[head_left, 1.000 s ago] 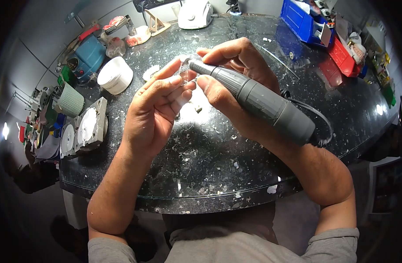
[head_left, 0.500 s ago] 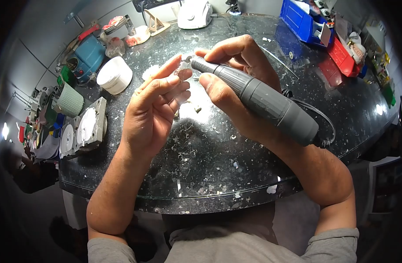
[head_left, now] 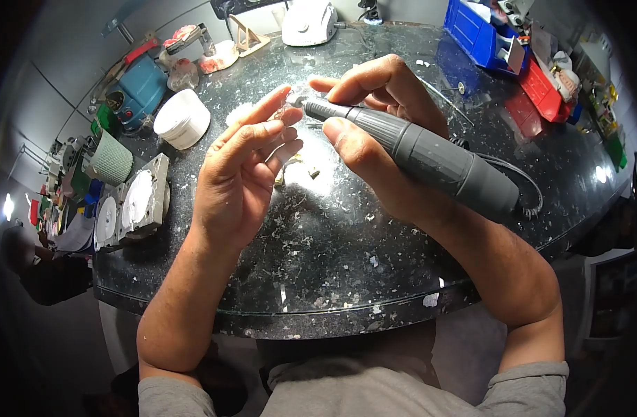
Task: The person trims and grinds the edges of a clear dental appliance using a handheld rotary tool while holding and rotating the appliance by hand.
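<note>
My right hand (head_left: 388,184) is wrapped around a dark grey rotary handpiece (head_left: 436,154), its nose pointing up and left. A cord trails from the thick rear end. My left hand (head_left: 236,170) is raised palm inward, thumb and fingers pinching a small clear, see-through piece (head_left: 286,111). The handpiece's tip meets or nearly meets this piece; glare hides the exact contact. Beneath the hands, small brass-coloured bits (head_left: 313,173) lie on the brightly lit tabletop.
White shavings dot the dark tabletop (head_left: 318,264). On the left stand a white tub (head_left: 182,119), a grey-green basket (head_left: 110,161) and a plaster-filled metal flask (head_left: 134,205). A white control box (head_left: 309,23) sits at the back. Blue (head_left: 480,38) and red (head_left: 541,87) bins are at right.
The handpiece's rear end has swung slightly right and up, its cord shifting along. My right hand has moved slightly right. My left hand stays nearly in place.
</note>
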### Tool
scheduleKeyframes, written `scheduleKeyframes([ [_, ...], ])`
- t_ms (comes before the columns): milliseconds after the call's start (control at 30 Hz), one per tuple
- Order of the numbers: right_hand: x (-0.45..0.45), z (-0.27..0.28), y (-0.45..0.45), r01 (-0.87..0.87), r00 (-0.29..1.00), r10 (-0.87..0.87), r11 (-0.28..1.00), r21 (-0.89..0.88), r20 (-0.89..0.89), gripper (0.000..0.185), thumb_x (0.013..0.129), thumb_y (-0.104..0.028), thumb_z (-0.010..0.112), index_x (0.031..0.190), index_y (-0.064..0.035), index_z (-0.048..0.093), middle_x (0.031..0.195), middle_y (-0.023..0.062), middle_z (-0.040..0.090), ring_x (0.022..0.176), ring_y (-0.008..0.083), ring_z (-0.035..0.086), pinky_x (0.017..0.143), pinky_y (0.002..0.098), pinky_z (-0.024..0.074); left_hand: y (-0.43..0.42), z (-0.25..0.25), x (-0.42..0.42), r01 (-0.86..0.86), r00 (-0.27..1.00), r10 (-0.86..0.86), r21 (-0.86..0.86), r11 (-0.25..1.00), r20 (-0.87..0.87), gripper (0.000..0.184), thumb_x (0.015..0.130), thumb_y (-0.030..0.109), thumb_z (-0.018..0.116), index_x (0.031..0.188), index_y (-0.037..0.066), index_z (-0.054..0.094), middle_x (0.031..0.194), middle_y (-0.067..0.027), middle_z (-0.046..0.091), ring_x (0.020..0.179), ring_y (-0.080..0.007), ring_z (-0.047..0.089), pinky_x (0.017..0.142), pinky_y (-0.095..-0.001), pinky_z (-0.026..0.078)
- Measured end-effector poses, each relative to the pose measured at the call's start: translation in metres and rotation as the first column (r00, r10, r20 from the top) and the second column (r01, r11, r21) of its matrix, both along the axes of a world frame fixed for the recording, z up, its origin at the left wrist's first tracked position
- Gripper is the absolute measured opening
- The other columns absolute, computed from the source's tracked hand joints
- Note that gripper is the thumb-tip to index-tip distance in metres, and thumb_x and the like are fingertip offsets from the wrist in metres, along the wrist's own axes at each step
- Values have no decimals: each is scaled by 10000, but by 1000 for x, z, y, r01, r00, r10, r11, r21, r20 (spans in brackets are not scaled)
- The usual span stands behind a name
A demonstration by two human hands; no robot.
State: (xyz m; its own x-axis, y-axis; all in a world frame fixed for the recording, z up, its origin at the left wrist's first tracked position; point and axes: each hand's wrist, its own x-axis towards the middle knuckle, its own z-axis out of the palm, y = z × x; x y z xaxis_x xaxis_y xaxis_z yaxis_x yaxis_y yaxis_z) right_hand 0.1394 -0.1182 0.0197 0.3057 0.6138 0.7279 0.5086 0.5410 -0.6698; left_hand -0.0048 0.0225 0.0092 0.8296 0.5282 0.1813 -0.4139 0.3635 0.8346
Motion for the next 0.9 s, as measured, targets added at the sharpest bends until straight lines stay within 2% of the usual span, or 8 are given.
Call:
scheduleKeyframes([
  [267, 3, 0, 0, 18, 998, -18, 1000, 1, 54, 209, 873, -24, 615, 1068, 2, 544, 1066, 104, 583, 1184, 269, 625, 1013, 400, 488, 0, 1, 1, 0, 1000, -1, -8, 1000, -28, 453, 926, 111, 623, 1334, -75, 556, 1384, -160, 577, 1232, -235, 575, 1060, -412, 460],
  [467, 10, 0, -1, -8, 989, 9, 1000, -6, 148, 213, 873, -34, 620, 1068, 6, 543, 1044, 107, 585, 1176, 272, 630, 1007, 397, 490, 1, -1, 0, -13, 1000, 12, -20, 1000, -15, 461, 928, 116, 618, 1342, -76, 554, 1347, -175, 598, 1145, -215, 620, 1041, -397, 469],
  [533, 7, -1, 1, -1, 994, -5, 999, 51, 107, 215, 875, -41, 623, 1068, 5, 542, 1035, 109, 587, 1170, 273, 633, 1004, 397, 491, 0, 1, 0, 7, 1000, -7, -6, 1000, -14, 461, 929, 118, 617, 1344, -73, 553, 1327, -189, 607, 1112, -209, 633, 1034, -391, 472],
  [633, 2, 0, 2, 4, 1000, -5, 999, 33, 8, 215, 875, -44, 626, 1066, 2, 541, 1028, 115, 596, 1169, 276, 632, 1002, 397, 488, -2, 3, 0, -1, 1000, 1, -7, 1000, -29, 466, 931, 117, 616, 1354, -66, 549, 1282, -200, 632, 1099, -204, 641, 1029, -379, 472],
  [900, 8, 1, 0, 12, 995, -12, 1000, 9, 96, 212, 881, -44, 625, 1069, -4, 534, 1066, 139, 618, 1187, 270, 621, 1007, 390, 480, 0, 1, 1, 74, 997, -73, -68, 995, 9, 471, 933, 95, 625, 1370, -56, 533, 1209, -206, 669, 1075, -239, 673, 997, -364, 524],
])
